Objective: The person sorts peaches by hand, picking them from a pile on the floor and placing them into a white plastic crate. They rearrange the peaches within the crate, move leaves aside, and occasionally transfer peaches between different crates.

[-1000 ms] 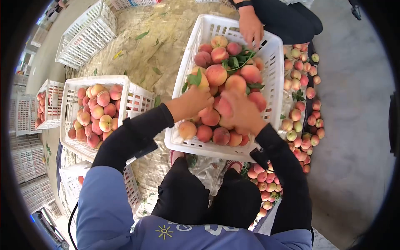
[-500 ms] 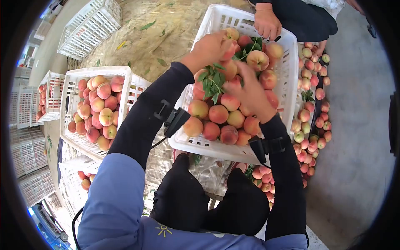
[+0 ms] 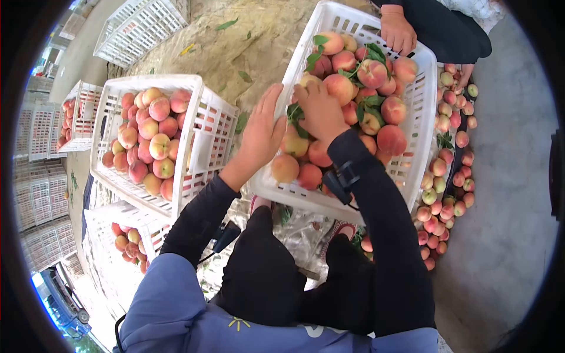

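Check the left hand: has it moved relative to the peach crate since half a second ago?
Yes. The left hand drew back from the far peaches to the near left wall of the crate.

From my feed I see a grey concrete floor (image 3: 512,194) on the right, and a crumpled tan ground sheet (image 3: 259,47) strewn with green leaves (image 3: 226,25) further up. Stacks of empty white crates (image 3: 35,212) line the left edge (the fisheye bends them), a lone empty crate (image 3: 141,26) sits top left, and the light is bright, even daylight.
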`<control>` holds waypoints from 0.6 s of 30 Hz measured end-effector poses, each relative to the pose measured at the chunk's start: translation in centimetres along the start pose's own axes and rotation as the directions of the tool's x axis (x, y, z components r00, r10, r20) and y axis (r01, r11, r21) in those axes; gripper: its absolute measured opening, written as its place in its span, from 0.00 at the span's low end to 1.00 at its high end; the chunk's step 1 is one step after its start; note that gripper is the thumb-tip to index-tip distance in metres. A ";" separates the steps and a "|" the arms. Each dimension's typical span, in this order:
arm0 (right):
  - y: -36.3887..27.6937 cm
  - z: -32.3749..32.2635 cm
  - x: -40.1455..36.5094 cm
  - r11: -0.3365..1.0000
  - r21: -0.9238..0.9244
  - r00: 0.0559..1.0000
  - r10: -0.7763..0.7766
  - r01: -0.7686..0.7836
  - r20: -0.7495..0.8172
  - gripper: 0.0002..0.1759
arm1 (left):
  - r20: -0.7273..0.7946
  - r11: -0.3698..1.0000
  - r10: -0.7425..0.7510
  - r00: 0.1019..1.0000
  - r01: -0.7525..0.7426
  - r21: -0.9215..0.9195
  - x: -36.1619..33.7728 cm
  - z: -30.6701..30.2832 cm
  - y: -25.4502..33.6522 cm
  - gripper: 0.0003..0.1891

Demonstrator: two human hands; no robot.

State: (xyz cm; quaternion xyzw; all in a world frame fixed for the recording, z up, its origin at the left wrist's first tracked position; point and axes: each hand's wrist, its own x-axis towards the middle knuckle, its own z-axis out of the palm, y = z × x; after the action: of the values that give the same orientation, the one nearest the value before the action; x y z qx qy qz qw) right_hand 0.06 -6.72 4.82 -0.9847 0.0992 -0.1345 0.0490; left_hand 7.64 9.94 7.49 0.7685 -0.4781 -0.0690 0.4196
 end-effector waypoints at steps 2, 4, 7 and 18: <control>0.6 -2.5 -0.6 0.992 0.129 0.999 0.002 -0.006 0.032 0.35 | -0.014 0.997 -0.020 1.000 0.019 -0.080 0.2 0.1 -0.2 0.32; 0.2 -5.9 -1.9 0.694 0.567 0.895 0.333 -0.445 0.296 0.29 | -0.001 0.995 -0.041 0.999 0.041 -0.092 0.0 0.0 -0.2 0.31; -0.2 -8.8 -4.4 -0.301 0.760 0.775 0.097 -0.575 0.625 0.26 | -0.004 0.992 -0.056 0.998 0.056 -0.117 -0.2 0.0 -0.5 0.30; -3.1 -3.6 -9.1 -0.190 0.513 0.529 -0.036 -0.837 0.848 0.23 | 0.006 0.996 -0.043 0.999 0.043 -0.072 -2.9 -3.2 0.6 0.24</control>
State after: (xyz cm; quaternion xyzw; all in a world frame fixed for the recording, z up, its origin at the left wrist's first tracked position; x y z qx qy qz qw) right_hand -8.98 -2.04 6.35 -0.5148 0.3060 0.1925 0.7773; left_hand 7.27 13.95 9.12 0.7628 -0.4596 -0.0970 0.4445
